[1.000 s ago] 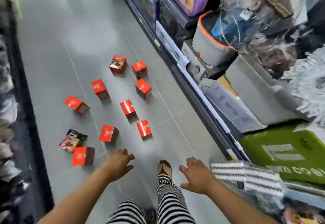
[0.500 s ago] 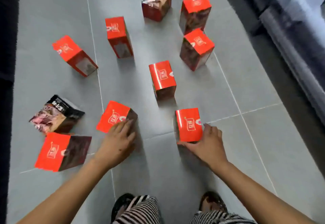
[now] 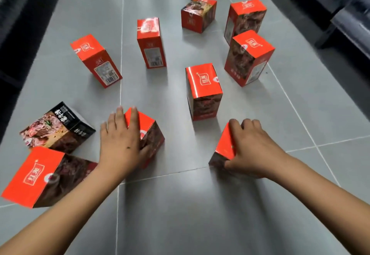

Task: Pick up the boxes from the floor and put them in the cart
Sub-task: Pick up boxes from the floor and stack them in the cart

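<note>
Several red boxes stand or lie on the grey tiled floor (image 3: 200, 204). My left hand (image 3: 120, 144) grips one red box (image 3: 149, 132) from above, fingers over its top and thumb on its dark side. My right hand (image 3: 252, 148) grips another red box (image 3: 224, 146), which is tilted, with fingers curled over its far edge. Between and beyond them stands an upright red box (image 3: 203, 90). A box with a black top (image 3: 58, 126) lies at the left, and a large red box (image 3: 38, 176) lies nearest me. The cart is out of view.
More red boxes stand farther off: one (image 3: 96, 60) at the left, one (image 3: 151, 42) in the middle, three (image 3: 248, 56) at the right. A dark shelf base (image 3: 340, 14) runs along the right, and a dark edge (image 3: 18, 34) borders the left.
The view has come much closer to the floor. My left hand has closed over its box. My right hand has taken hold of its box and tipped it.
</note>
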### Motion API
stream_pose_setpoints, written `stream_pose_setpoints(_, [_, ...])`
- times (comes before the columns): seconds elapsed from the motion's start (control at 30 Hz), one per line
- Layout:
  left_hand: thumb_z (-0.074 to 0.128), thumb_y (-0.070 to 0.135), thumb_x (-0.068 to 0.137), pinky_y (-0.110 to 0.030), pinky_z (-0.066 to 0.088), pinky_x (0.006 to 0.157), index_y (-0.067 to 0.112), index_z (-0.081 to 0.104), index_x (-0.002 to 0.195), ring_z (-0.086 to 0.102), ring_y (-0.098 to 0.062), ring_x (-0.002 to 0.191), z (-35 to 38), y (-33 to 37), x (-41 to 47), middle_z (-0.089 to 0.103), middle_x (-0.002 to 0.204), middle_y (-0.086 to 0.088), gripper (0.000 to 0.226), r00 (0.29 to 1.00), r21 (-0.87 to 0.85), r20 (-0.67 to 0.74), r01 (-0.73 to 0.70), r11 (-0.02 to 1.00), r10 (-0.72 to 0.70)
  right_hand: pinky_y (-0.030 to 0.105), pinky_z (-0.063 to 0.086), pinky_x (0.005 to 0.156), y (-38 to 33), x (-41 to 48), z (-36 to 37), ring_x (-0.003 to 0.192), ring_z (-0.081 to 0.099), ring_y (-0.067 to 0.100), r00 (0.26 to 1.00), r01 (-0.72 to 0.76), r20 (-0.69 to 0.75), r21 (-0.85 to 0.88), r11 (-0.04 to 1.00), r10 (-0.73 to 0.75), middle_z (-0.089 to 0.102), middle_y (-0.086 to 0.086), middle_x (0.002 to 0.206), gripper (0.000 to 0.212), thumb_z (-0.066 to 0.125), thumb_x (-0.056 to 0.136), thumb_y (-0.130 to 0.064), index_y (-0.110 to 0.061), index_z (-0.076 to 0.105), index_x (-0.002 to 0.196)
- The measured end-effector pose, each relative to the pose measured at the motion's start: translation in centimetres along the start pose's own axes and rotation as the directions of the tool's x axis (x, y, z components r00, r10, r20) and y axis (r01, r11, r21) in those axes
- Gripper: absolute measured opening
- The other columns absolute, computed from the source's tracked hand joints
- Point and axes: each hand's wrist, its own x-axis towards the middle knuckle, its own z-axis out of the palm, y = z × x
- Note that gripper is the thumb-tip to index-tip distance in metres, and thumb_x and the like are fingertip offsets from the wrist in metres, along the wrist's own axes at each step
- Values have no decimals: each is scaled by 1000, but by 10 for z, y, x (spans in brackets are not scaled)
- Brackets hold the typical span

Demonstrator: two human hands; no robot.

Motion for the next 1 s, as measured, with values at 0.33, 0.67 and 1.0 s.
stream_pose_setpoints(0.33, [65, 56, 59, -45, 42, 86, 17, 24, 149, 51, -40, 103, 2, -20, 10, 48, 122, -17, 106, 984, -70, 71, -160, 985, 165, 30, 34, 80, 11, 2, 0, 109, 36, 25, 984, 173, -4, -187, 967, -177, 38, 6, 115, 95, 74, 64, -43, -33, 20, 140])
stream_pose_setpoints(0.67, [47, 79, 48, -38, 25, 110, 12, 18, 151, 34, -24, 132, -6, -30, 31, 39, 143, -8, 127, 927, -151, 133, -330, 932, 350, 32, 43, 86, 16, 23, -5, 106, 39, 22, 975, 196, -77, -152, 969, -209, 46, 4, 112, 101, 52, 52, -72, -20, 35, 136])
stream_pose_setpoints(1.0, [48, 81, 52, -37, 44, 71, 18, 46, 121, 58, -29, 83, -11, -14, 42, 58, 97, -2, 93, 937, -61, 140, -315, 947, 320, 33, 39, 62, 22, 35, 22, 81, 44, 24, 956, 139, -253, -49, 989, -147, 50, 4, 84, 63, 55, 53, -60, -11, 52, 93])
